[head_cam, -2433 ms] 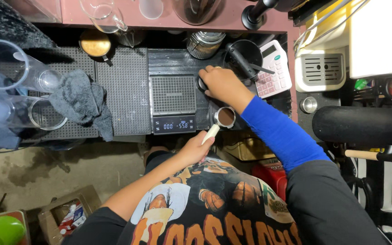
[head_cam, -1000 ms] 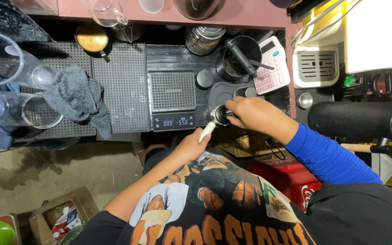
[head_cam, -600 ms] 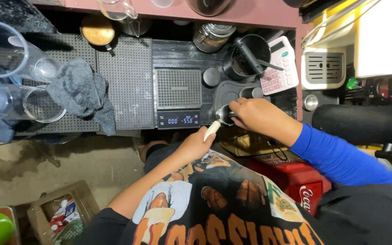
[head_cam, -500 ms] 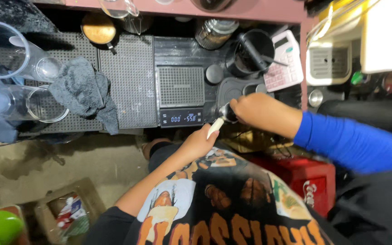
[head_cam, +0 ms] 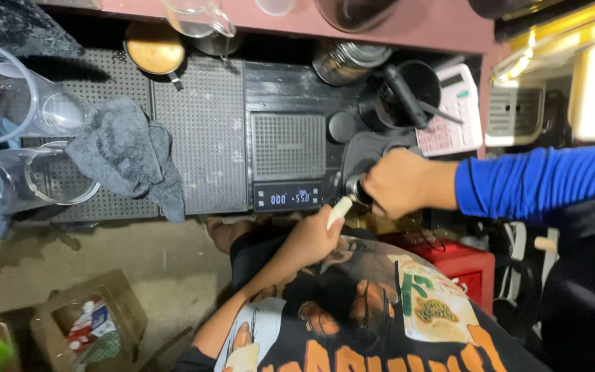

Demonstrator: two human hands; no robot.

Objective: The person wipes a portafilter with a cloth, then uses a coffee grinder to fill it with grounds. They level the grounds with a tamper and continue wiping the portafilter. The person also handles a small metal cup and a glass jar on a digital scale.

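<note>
Left hand [head_cam: 311, 241] grips the portafilter's pale handle [head_cam: 339, 210]; right hand [head_cam: 397, 182] seemingly clamps over its basket [head_cam: 357, 191].

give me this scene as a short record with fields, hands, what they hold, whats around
left hand: grips the pale handle of a portafilter
right hand: covers the portafilter basket, blue sleeve
under basket: black mat
scale: beside the mat, display lit
grey cloth: on the drip tray, by clear cups
behind: black cup with tools, metal jar
</note>
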